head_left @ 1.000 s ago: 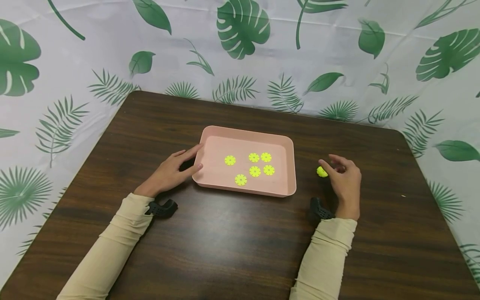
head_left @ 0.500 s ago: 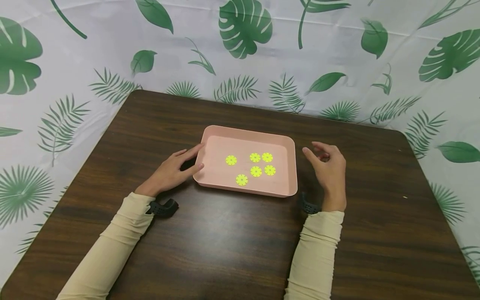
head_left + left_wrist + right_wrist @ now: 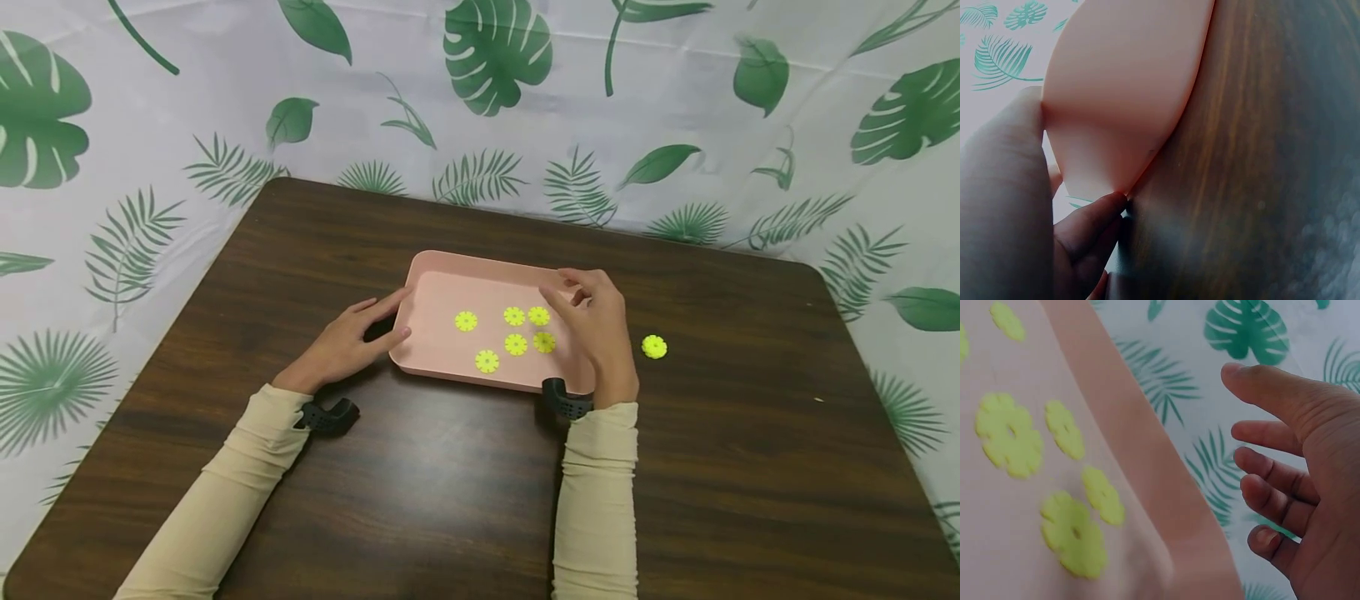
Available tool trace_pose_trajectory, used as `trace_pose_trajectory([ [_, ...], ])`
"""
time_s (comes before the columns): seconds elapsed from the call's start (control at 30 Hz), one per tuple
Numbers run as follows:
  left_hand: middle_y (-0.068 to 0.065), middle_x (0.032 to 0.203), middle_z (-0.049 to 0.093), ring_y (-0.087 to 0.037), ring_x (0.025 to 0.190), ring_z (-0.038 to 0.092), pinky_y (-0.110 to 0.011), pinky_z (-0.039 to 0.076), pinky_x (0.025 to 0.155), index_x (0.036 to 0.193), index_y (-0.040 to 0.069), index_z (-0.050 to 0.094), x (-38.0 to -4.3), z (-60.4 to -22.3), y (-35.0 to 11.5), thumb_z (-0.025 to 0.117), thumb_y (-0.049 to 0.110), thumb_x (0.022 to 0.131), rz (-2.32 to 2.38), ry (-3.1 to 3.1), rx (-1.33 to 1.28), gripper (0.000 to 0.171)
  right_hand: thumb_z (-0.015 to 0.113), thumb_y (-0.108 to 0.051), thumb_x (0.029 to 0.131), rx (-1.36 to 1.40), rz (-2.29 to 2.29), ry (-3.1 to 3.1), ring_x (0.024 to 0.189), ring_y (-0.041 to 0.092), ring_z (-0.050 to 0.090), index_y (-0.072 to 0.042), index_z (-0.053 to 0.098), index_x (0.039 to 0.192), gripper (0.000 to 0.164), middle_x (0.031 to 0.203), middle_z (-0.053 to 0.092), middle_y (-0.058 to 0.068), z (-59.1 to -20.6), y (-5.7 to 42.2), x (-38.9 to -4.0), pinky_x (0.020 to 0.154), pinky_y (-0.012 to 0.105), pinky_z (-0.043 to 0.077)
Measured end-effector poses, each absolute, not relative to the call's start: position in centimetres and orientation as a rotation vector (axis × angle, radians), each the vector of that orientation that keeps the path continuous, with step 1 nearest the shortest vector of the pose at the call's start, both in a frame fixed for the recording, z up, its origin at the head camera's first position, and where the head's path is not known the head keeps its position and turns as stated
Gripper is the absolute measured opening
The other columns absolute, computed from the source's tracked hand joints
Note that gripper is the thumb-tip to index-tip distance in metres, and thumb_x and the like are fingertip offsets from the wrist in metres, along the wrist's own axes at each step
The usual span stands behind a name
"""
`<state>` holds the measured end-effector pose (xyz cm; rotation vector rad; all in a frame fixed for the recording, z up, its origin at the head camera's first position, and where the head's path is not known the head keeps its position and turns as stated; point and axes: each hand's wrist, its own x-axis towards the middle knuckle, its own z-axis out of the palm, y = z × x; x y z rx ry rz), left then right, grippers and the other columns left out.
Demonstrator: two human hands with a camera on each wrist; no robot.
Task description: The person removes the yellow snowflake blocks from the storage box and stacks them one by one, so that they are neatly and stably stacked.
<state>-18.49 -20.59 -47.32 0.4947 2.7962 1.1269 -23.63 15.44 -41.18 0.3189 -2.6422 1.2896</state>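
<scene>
A pink rectangular tray (image 3: 491, 382) holds several bright yellow, notched discs (image 3: 516, 344), each with a small hole. My left hand (image 3: 337, 350) lies at the tray's left end, index finger and thumb spread and nearly straight at the rim. In the left wrist view its fingers (image 3: 1094, 225) reach the tray's lower corner. Over the tray's right end is my right hand (image 3: 600, 333), thumb and fingers apart. The right wrist view shows nothing between them. Another yellow disc (image 3: 654, 347), thick at the edge like a small stack, lies on the table right of the tray.
The dark wood-grain table (image 3: 427, 500) runs up to a white cloth (image 3: 360, 75) printed with green leaves. A black wrist mount (image 3: 330, 417) sits on each forearm. Far right lies a tiny pale speck (image 3: 818, 399).
My right hand has left the yellow disc on the table and moved left, past the tray's right wall. That disc now shows uncovered. My left hand and the tray have stayed put.
</scene>
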Motion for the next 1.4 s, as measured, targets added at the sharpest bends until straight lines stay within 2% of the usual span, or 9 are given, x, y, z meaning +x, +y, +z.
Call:
trace_pose_trajectory([
  [0.37,-0.002,0.165,0.036,-0.035,0.153,0.031,-0.058,0.020,0.125,0.166,0.036,0.025,-18.5,-47.1,-20.6,0.054,0.055,0.104,1.124,2.791,0.488,0.071,0.077,-0.026,0.096,0.520,1.266,-2.709,0.086,0.029,0.055,-0.008,0.073,0.129,0.038,0.114,0.065,0.019,-41.8,10.7,-24.2,0.073,0.039,0.049],
  [0.5,-0.003,0.165,0.036,-0.037,0.153,0.029,-0.059,0.021,0.125,0.165,0.036,0.026,-18.4,-47.0,-20.5,0.054,0.056,0.104,1.126,2.789,0.468,0.071,0.078,-0.025,0.096,0.579,1.286,-2.756,0.085,0.029,0.055,-0.004,0.072,0.129,0.040,0.117,0.066,0.020,-42.1,9.0,-24.1,0.069,0.038,0.048],
  [0.7,-0.003,0.166,0.036,-0.042,0.153,0.024,-0.065,0.024,0.121,0.166,0.036,0.025,-18.3,-47.0,-20.5,0.053,0.056,0.104,1.119,2.785,0.437,0.070,0.079,-0.025,0.094,0.715,1.244,-2.842,0.085,0.028,0.056,0.002,0.071,0.128,0.044,0.117,0.067,0.018,-43.1,7.1,-24.1,0.072,0.037,0.050],
  [0.9,-0.001,0.166,0.036,-0.041,0.154,0.024,-0.064,0.024,0.122,0.165,0.038,0.025,-18.4,-47.0,-20.5,0.052,0.057,0.104,1.122,2.780,0.426,0.070,0.081,-0.025,0.092,0.732,1.170,-2.916,0.084,0.026,0.055,0.002,0.072,0.126,0.044,0.103,0.062,0.013,-43.6,6.4,-24.3,0.072,0.034,0.049],
  [1.23,0.000,0.165,0.036,-0.037,0.154,0.025,-0.059,0.022,0.124,0.165,0.038,0.024,-18.4,-47.1,-20.4,0.051,0.055,0.105,1.166,2.784,0.441,0.067,0.084,-0.020,0.090,0.733,1.135,-2.980,0.086,0.026,0.053,0.003,0.073,0.127,0.045,0.102,0.065,0.014,-43.1,7.0,-24.3,0.075,0.034,0.047],
  [1.3,0.000,0.166,0.034,-0.037,0.155,0.023,-0.061,0.022,0.124,0.165,0.039,0.023,-18.3,-47.1,-20.4,0.050,0.055,0.106,1.175,2.775,0.433,0.067,0.084,-0.019,0.089,0.742,1.139,-2.977,0.086,0.026,0.053,0.003,0.074,0.125,0.043,0.100,0.066,0.014,-43.2,7.1,-24.4,0.074,0.033,0.046],
  [1.4,-0.001,0.167,0.033,-0.038,0.156,0.021,-0.064,0.022,0.123,0.165,0.040,0.022,-18.2,-47.1,-20.3,0.049,0.055,0.106,1.181,2.765,0.420,0.066,0.084,-0.016,0.089,0.769,1.161,-2.968,0.082,0.025,0.049,0.006,0.078,0.101,0.026,0.082,0.056,0.010,-43.3,7.1,-24.4,0.071,0.032,0.041],
])
